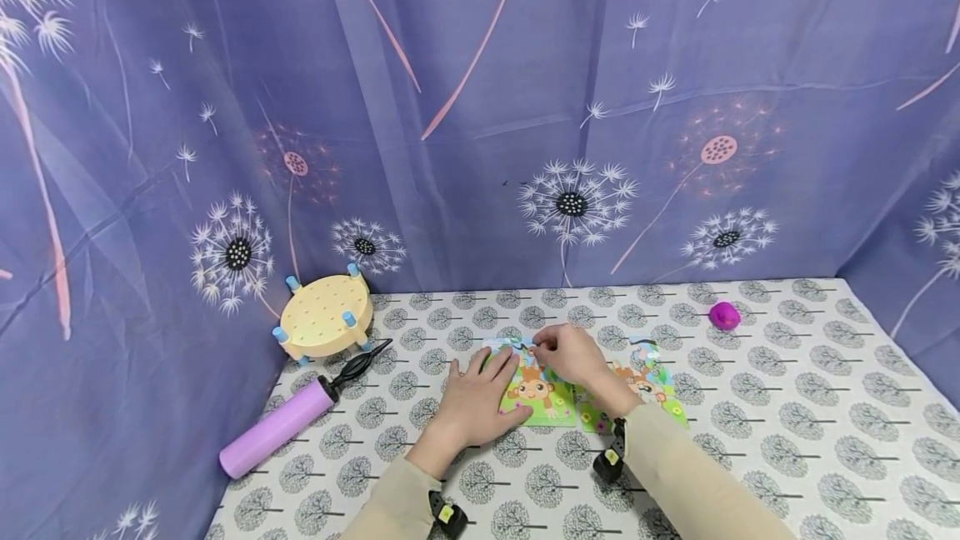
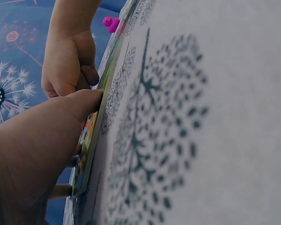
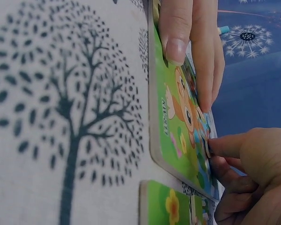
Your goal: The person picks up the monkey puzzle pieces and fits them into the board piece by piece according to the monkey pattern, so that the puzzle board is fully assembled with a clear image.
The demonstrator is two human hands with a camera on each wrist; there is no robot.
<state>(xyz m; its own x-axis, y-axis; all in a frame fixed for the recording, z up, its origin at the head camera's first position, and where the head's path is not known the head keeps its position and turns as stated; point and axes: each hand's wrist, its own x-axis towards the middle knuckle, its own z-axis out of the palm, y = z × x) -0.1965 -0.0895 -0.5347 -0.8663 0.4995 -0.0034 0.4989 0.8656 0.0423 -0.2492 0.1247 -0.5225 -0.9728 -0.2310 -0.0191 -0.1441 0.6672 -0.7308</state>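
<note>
With the left hand (image 1: 480,402) spread on the monkey puzzle (image 1: 555,408), the right hand (image 1: 573,357) pinches a piece (image 3: 206,146): mostly assembled, seemingly, this one left to seat!

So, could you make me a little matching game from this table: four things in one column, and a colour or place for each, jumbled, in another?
Things:
1. Left hand
2. Pump
3. Small duck-like toy
4. Little stand

Colours and places:
A. Bright magenta, towards the far edge of the table
B. Pale yellow with blue tips
C. Resting on a monkey board
D. Lilac body with a black end

Right pairs: 1-C, 2-D, 3-A, 4-B
</note>
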